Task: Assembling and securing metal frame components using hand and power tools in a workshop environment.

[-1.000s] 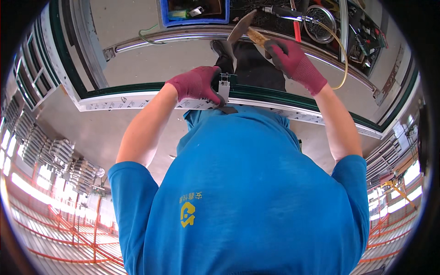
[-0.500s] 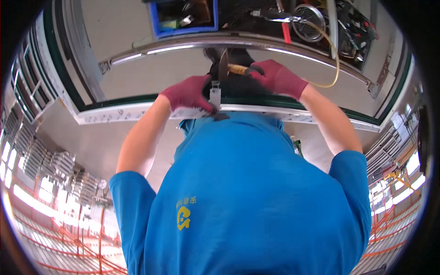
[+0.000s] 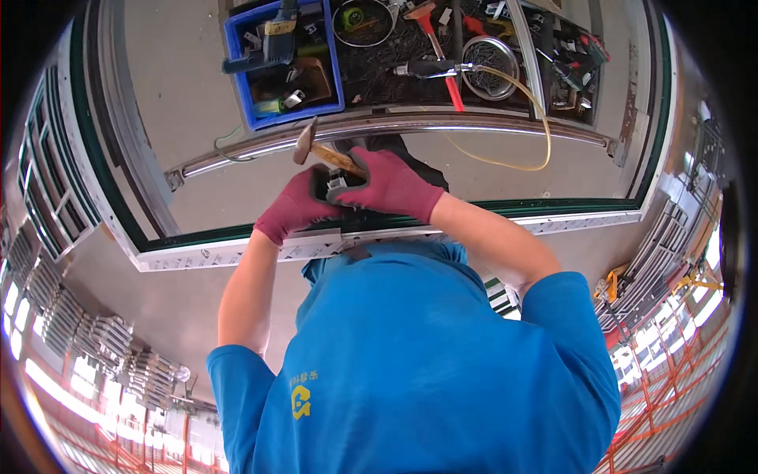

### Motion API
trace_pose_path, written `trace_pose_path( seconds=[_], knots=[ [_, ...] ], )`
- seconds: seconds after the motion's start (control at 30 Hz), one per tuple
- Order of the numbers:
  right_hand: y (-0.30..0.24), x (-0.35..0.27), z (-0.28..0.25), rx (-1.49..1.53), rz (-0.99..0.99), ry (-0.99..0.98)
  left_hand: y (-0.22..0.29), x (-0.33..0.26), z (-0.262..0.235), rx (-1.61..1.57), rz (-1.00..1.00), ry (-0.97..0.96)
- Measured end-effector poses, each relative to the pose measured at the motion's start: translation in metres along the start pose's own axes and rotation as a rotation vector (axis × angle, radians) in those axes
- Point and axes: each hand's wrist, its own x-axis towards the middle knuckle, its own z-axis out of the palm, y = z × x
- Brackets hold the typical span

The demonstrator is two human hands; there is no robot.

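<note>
My right hand [image 3: 395, 186], in a maroon glove with dark fingers, holds a hammer by its wooden handle [image 3: 338, 159]. The hammer's metal head [image 3: 305, 142] points up and to the left, past the fingers of my left hand [image 3: 294, 207]. That hand wears the same kind of glove and curls around a small silver metal piece [image 3: 337, 180]. Fingers of both hands meet at this piece, so most of it is hidden. Just beneath the hands runs the near rail of a large frame [image 3: 185, 257], dark green inside with a white, printed film outside.
Beyond the hands a metal bar [image 3: 474, 125] spans the frame's width. Behind it stand a blue bin [image 3: 341, 83] with a power tool [image 3: 279, 35], a round dish [image 3: 488, 93] of small fasteners, a red-handled tool [image 3: 454, 93] and a looping yellow hose [image 3: 546, 142].
My right hand has come left against my left hand, bringing the hammer along. The hammer head has swung up and left, off the silver piece. The view has shifted, showing more of the bin and tools.
</note>
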Motion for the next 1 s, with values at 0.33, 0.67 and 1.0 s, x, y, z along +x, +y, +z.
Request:
trace_pose_path(
  seconds=[0.33, 0.67, 1.0],
  knots=[
    [0.036, 0.014, -0.021, 0.117, -0.033, 0.284, 0.062, 0.024, 0.030, 0.250, 0.171, 0.486],
    [0.145, 0.011, -0.206, 0.364, 0.280, 0.483, 0.028, -0.049, 0.019, 0.357, 0.164, 0.624],
    [0.261, 0.085, -0.340, -0.524, 0.559, 0.418, -0.034, -0.078, 0.029, 0.682, 0.166, 0.812]
  ],
)
